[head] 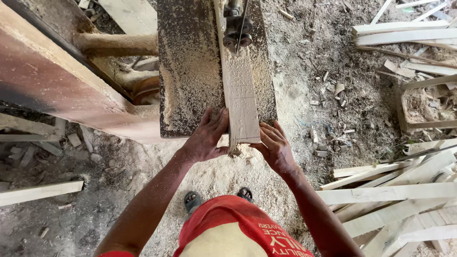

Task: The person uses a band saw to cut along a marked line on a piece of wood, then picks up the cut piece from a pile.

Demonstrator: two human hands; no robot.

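A pale wooden plank (240, 95) lies lengthwise on the dusty metal saw table (188, 71), running under the bandsaw blade and its guide (238, 31). My left hand (207, 135) presses flat against the plank's left edge near its close end. On the other side, my right hand (273, 145) rests against the plank's right corner with fingers spread. Both hands bracket the plank's near end at the table's front edge.
Sawdust covers the floor around my feet (193, 200). A rusty machine frame (52, 71) slants across the left. Cut wooden strips (395, 200) are piled at the right, more boards (404, 33) lie at the top right, and a wooden crate (423, 104) sits beside them.
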